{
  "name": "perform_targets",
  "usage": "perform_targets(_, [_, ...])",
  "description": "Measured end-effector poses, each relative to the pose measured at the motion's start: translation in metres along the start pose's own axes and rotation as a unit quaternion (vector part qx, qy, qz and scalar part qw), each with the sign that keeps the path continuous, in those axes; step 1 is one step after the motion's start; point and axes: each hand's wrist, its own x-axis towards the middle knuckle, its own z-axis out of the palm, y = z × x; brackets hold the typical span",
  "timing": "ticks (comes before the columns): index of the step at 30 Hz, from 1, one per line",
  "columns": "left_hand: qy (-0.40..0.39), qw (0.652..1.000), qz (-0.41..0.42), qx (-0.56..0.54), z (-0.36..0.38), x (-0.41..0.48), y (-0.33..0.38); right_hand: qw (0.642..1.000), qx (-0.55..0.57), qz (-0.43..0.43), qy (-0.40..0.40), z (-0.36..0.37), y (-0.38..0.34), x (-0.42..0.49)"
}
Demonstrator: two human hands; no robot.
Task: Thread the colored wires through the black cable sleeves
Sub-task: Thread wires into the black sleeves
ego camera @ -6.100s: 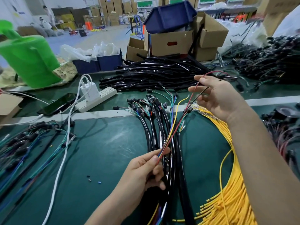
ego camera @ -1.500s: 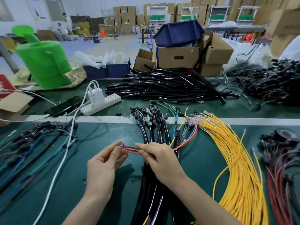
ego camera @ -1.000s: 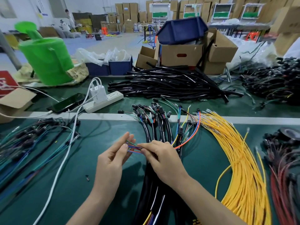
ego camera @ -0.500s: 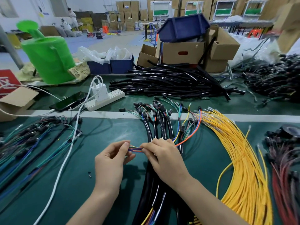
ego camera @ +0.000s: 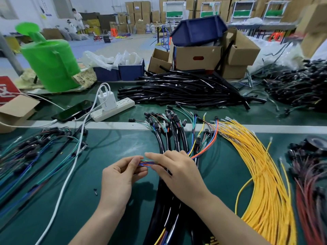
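Both left hand (ego camera: 118,177) and right hand (ego camera: 178,172) pinched the thin blue-orange-green wire bunch (ego camera: 146,163) over the mid green tabletop (ego camera: 109,147); evening tips, I judged. Next it needed a glossy black sleeve (ego camera: 185,89) from the far edge.

Your head camera sits close above your left hand (ego camera: 116,177) and right hand (ego camera: 180,174) at 6 o'clock, facing forward and down across the table (ego camera: 115,144) toward 12 o'clock.

Left hand (ego camera: 118,179) and right hand (ego camera: 180,175) pinch a small bundle of colored wires (ego camera: 147,163) between their fingertips, above the green bench (ego camera: 113,147). Sleeved black cables (ego camera: 169,214) lie under the right hand. Yellow wires (ego camera: 265,183) fan out on the right. Loose black sleeves (ego camera: 185,89) are piled at the far side.
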Motion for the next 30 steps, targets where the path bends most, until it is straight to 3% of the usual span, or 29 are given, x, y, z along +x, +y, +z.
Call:
perform_targets(3, [-0.004, 1.0, -0.017, -0.009, -0.001, 0.0, 0.0, 0.998, -0.024, -0.049, 0.038, 0.003, 0.003, 0.0])
perform_targets(11, [-0.056, 0.997, 0.037, 0.034, -0.003, -0.004, 0.003, 0.993, 0.008, -0.01, 0.114, 0.009, 0.001, -0.003])
perform_targets(25, [-0.088, 0.995, 0.047, -0.005, -0.001, -0.006, 0.006, 0.991, 0.056, -0.008, 0.123, 0.01, -0.004, -0.003])
perform_targets(28, [-0.162, 0.983, 0.012, 0.088, -0.006, 0.013, 0.016, 0.992, 0.051, 0.017, 0.116, 0.011, -0.002, -0.005])
perform_targets(30, [-0.209, 0.961, 0.031, 0.176, 0.002, 0.044, 0.032, 0.988, 0.073, 0.069, 0.115, 0.011, 0.002, -0.006])
